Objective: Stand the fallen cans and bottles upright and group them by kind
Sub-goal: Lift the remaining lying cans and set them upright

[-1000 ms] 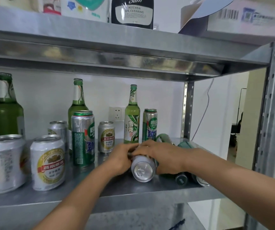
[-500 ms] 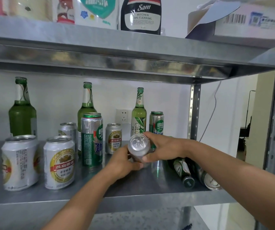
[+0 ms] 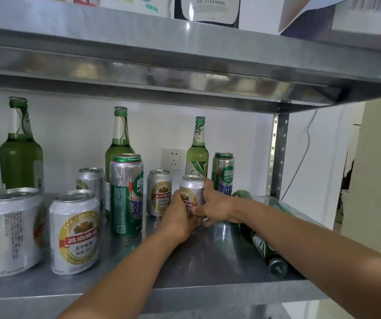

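Overhead, an upper shelf [image 3: 185,54] of dull galvanised metal carries a dark bottle [image 3: 208,10] labelled for oil cleaning and a carton [image 3: 346,17]. Below it, the metal shelf [image 3: 208,261] that holds the drinks is grey and faintly reflective, fixed to a perforated post [image 3: 277,155] at the right. Behind stands a white wall [image 3: 70,134] with a socket [image 3: 174,157].

Both hands meet at the middle of the shelf. The left hand [image 3: 180,217] and right hand [image 3: 217,206] wrap a short silver can [image 3: 191,192] from either side, fingers [image 3: 208,185] curled round its body. The can is upright, its gold-and-red emblem facing forward and its pull-tab top up. Its base is hidden by the hands, so whether it touches the shelf cannot be told. It is just beside a matching short can [image 3: 159,192], in front of a green bottle [image 3: 197,150] and a tall green can [image 3: 223,173]. Under the right forearm a fallen bottle [image 3: 263,247] lies with its cap toward the shelf's front edge.
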